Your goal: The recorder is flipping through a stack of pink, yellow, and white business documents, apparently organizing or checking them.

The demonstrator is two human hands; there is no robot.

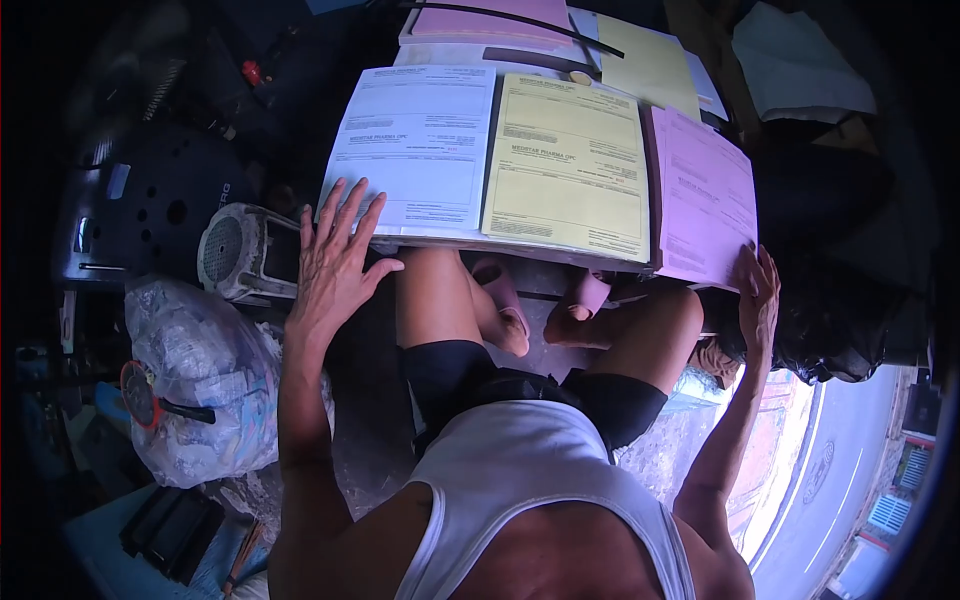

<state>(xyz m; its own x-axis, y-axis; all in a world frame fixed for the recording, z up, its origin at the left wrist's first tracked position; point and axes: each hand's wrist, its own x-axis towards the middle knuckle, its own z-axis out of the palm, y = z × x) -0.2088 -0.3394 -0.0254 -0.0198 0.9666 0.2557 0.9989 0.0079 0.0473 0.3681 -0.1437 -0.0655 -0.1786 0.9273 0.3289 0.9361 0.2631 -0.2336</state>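
Observation:
Three stacks of printed forms lie side by side on a low table before me. At the left is the white stack, in the middle the yellow stack, at the right the pink stack. My left hand has its fingers spread, with the fingertips over the white stack's lower left corner. My right hand is at the pink stack's lower right edge. Its fingers point away from me, and its thumb side is in shadow. Whether it pinches any sheets cannot be made out.
Behind the forms lie a pink paper pile, yellow sheets and a dark narrow strip. A stool and a stuffed clear plastic bag stand at my left. Black plastic bags are at the right.

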